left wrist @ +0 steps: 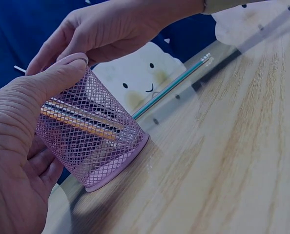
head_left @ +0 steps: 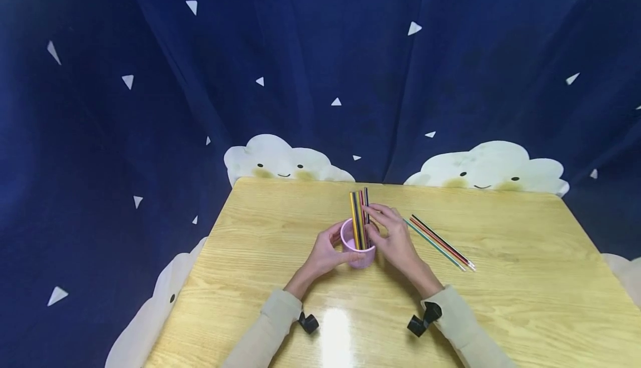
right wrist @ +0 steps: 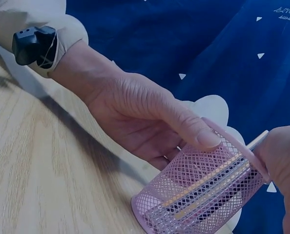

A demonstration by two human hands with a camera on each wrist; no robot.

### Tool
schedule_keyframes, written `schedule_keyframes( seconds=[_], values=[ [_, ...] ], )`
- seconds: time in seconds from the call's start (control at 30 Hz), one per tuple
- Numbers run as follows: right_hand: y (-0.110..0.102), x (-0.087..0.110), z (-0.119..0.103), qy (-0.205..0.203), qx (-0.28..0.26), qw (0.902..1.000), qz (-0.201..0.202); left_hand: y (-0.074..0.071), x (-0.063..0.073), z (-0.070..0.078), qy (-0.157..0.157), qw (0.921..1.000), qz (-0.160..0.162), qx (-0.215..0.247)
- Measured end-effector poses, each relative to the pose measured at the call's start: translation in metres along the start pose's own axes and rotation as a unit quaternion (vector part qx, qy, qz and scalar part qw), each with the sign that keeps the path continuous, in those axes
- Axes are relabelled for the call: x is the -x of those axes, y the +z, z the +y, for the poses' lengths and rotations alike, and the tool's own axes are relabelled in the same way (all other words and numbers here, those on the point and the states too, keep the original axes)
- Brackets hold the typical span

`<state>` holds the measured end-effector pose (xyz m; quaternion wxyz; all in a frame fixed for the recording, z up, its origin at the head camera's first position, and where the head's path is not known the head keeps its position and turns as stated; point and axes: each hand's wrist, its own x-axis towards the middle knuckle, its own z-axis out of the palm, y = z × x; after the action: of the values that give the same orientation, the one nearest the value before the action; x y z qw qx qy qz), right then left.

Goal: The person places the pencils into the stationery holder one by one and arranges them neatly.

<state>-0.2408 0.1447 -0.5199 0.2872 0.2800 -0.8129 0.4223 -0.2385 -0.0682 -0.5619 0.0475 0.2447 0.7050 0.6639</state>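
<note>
A pink mesh pencil cup [head_left: 361,262] stands near the middle of the wooden table, with several pencils [head_left: 357,220] upright inside it. Yellow, dark and red shafts rise above its rim. My left hand [head_left: 324,255] grips the cup from the left, thumb across the front just below the rim, as the left wrist view also shows. From the right, my right hand [head_left: 399,244] reaches over the rim and pinches pencils between thumb and fingers. Through the mesh [right wrist: 198,183] the pencil ends show low in the cup; the right fingertips are hidden in the right wrist view.
Right of the cup, several loose pencils [head_left: 440,240] lie slanted on the table [head_left: 521,279], teal, red and black among them. Behind the table's back edge hangs a dark blue curtain [head_left: 310,50] with white triangles and smiling clouds. Each wrist carries a small black camera mount [head_left: 425,319].
</note>
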Motion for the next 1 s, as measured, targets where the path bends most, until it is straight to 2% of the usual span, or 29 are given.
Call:
schedule_keyframes(
  seconds=[0.13,0.37,0.5,0.7,1.0],
  values=[
    [-0.003,-0.001,-0.001,0.01,0.012,0.9998,-0.01,0.0,-0.002,-0.003,0.011,0.9999,0.0,0.004],
    [-0.007,-0.003,-0.001,0.016,0.017,0.9992,-0.032,0.0,-0.001,0.0,0.001,1.0,0.0,-0.003],
    [-0.01,-0.007,-0.002,0.016,0.029,0.9976,-0.06,0.0,-0.001,-0.001,0.002,1.0,0.0,0.003],
    [-0.012,-0.005,-0.003,0.044,0.026,0.9928,-0.109,0.001,0.001,-0.001,0.001,1.0,0.0,0.001],
    [-0.024,0.003,0.0,0.058,-0.017,0.9946,-0.084,0.001,0.0,0.0,-0.004,1.0,0.007,-0.004]
  ],
)
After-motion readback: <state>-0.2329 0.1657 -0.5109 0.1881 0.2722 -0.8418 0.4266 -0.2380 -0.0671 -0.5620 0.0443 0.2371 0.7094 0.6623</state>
